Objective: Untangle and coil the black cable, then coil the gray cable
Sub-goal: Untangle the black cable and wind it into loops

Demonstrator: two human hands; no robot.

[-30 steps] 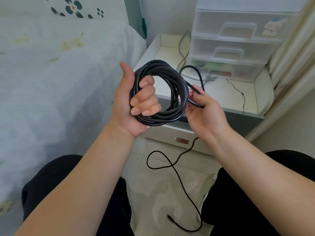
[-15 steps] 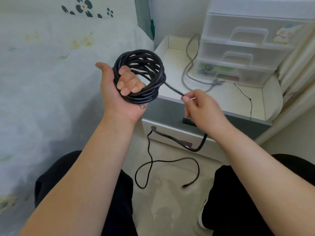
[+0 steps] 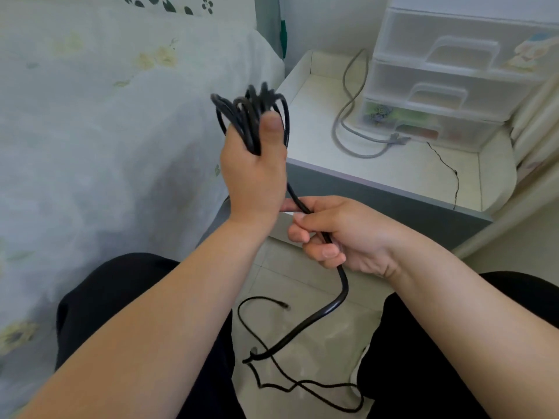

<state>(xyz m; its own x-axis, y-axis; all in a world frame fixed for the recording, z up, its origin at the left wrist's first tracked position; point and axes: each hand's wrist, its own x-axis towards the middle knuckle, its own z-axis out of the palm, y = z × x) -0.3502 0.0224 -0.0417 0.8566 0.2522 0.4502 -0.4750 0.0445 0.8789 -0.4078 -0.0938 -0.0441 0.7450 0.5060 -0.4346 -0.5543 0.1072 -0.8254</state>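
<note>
L to R: bed (image 3: pixel 90 146) w/ floral cover on the left. Left hand (image 3: pixel 254 170) has turned over vs half a sec ago, back now facing cam, fingers and thumb wrapped tight round the black cable (image 3: pixel 251 116) coil, which shows edge-on above the fist instead of as an open ring. Right hand (image 3: pixel 341 234) has dropped lower & closer to the left wrist, curled round the loose tail; it's feeding the next loop. Tail runs down to the floor (image 3: pixel 317 337), so black coiling is nearly done, not finished. Gray cable (image 3: pixel 344 128) lies untouched on the worktop (image 3: pixel 393 167), by the plastic drawers (image 3: pixel 447 95). Writing/brands: none readable; drawer sticker too blurred.
</note>
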